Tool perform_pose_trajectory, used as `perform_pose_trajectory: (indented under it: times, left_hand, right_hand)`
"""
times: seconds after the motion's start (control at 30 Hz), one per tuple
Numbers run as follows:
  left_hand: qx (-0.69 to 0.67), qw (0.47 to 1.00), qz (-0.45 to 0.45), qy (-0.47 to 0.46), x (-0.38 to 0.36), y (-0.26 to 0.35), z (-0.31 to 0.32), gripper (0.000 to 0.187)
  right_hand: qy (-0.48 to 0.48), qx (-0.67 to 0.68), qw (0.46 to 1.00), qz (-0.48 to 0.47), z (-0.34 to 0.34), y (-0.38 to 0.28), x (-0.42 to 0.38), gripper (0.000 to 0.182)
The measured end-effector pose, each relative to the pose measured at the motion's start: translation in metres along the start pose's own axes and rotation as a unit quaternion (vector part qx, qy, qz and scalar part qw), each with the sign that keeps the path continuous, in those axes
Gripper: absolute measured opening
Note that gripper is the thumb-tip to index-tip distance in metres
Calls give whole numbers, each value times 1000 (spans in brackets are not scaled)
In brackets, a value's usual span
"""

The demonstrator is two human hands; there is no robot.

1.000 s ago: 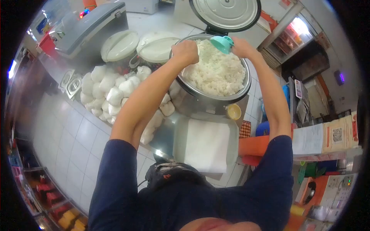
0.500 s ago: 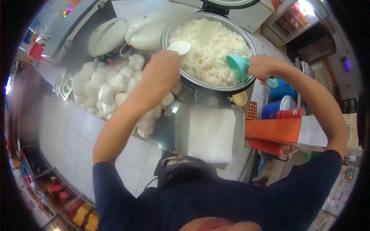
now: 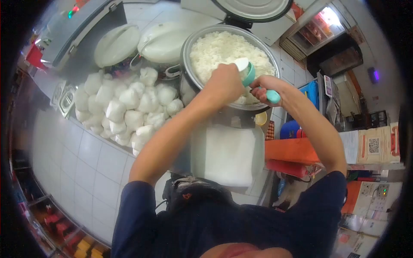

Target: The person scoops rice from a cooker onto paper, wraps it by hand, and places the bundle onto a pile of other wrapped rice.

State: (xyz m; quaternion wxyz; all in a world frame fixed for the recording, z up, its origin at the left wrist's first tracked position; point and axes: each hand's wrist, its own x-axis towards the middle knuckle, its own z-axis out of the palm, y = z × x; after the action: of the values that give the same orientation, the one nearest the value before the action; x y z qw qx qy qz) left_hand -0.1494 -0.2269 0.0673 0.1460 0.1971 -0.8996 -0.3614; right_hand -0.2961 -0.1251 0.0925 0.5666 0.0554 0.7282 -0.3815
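A large round cooker (image 3: 186,60) stands ahead of me, filled with white cooked rice (image 3: 223,46). My left hand (image 3: 226,81) is closed around a white rice paddle (image 3: 241,64), its blade up against a teal scoop (image 3: 249,75) over the rice. Gripped in my right hand (image 3: 271,88) is the scoop's handle, at the cooker's near right rim. What lies inside the scoop is hidden by the paddle and my left hand. Below the cooker, nearer my body, lies a stack of white paper sheets (image 3: 228,150) in a tray.
Many white wrapped bundles (image 3: 129,105) are piled left of the cooker. Behind them rest two pale oval lids (image 3: 117,45). The cooker's lid (image 3: 254,6) is raised at the back. An orange panel (image 3: 290,150) and eggs (image 3: 270,130) are on the right.
My left hand has moved right, bringing the paddle from the cooker's left rim to the scoop. The scoop and my right hand have shifted a little left. The camera view has moved slightly.
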Motion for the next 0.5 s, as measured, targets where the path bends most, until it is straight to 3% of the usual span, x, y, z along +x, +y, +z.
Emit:
perform_pose_trajectory:
  times: [0.1, 0.2, 0.3, 0.37, 0.5]
  left_hand:
    - [-68, 996, -55, 29, 15, -9, 3, 27]
    - [-102, 980, 23, 172, 11, -11, -19, 26]
    - [-136, 963, 73, 222, 7, 2, 3, 23]
    - [-106, 971, 92, 193, 10, 1, 6, 24]
    - [-100, 972, 110, 184, 15, -2, 8, 23]
  right_hand:
    - [-20, 71, 997, -12, -11, 3, 4, 12]
    - [-97, 122, 985, -73, -23, -9, -1, 12]
    - [-123, 121, 977, -127, -10, -8, -1, 10]
    - [-53, 60, 966, -247, 12, -9, -1, 8]
    - [14, 14, 958, -287, 19, -7, 2, 7]
